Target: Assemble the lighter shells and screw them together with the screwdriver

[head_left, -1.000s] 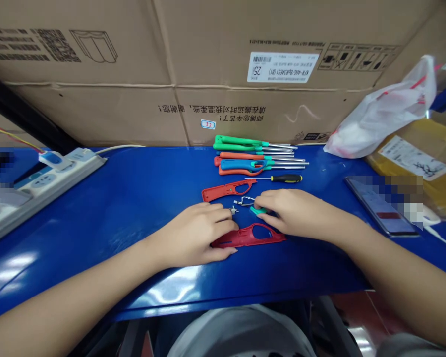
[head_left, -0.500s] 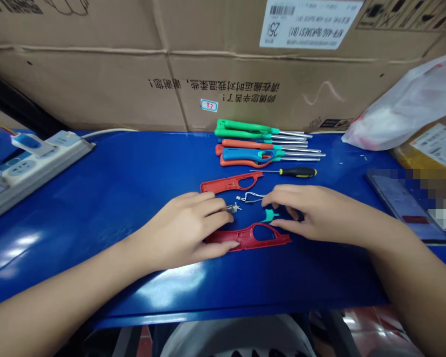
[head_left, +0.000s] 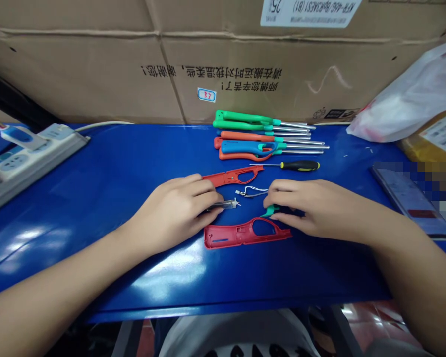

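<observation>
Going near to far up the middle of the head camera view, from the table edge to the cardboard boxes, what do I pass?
Red plastic handle shell lying flat → small white-and-black wire piece → second red plastic handle shell → black-and-yellow-handled screwdriver → stack of green, orange and blue assembled lighters → brown cardboard boxes.

left hand [head_left: 174, 210]: bare, no glove, ring or watch
right hand [head_left: 308, 206]: bare, likewise unadorned
forearms: uncovered, no sleeves reaching into view
fingernails: short, unpainted

We see red shell halves [head_left: 245, 232] by fingers, teal trigger [head_left: 270, 211] under right hand [head_left: 312, 208], blue table [head_left: 134, 163].
</observation>
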A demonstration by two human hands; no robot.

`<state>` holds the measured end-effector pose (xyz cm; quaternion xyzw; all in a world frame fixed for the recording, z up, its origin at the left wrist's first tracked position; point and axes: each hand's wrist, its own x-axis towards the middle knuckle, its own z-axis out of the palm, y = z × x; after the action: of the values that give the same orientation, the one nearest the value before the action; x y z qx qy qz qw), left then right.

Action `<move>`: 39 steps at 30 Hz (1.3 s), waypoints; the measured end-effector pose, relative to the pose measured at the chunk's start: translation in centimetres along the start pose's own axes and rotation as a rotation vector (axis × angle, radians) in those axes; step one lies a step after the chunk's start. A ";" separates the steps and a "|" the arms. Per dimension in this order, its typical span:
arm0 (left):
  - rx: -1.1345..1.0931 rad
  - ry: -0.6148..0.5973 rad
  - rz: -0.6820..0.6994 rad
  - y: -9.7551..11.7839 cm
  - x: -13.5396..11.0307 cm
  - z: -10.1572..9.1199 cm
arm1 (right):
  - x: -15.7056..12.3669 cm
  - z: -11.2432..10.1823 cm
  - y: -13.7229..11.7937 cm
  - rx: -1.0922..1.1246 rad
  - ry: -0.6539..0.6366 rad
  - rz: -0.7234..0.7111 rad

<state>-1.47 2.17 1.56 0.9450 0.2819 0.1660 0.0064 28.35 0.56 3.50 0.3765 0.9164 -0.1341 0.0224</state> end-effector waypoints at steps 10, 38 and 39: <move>-0.031 0.024 0.028 0.5 0.2 -0.5 | -0.4 -0.3 -0.2 0.022 0.073 0.007; -0.501 0.070 -0.162 2.6 0.0 0.4 | 0.3 -0.4 -1.4 0.263 0.173 -0.061; -0.544 0.064 -0.184 2.8 0.1 0.4 | 0.3 -0.3 -1.6 0.259 0.154 -0.062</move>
<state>0.23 -0.04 1.48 0.8734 0.3114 0.2638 0.2657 27.04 -0.25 4.17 0.3568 0.9017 -0.2224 -0.1007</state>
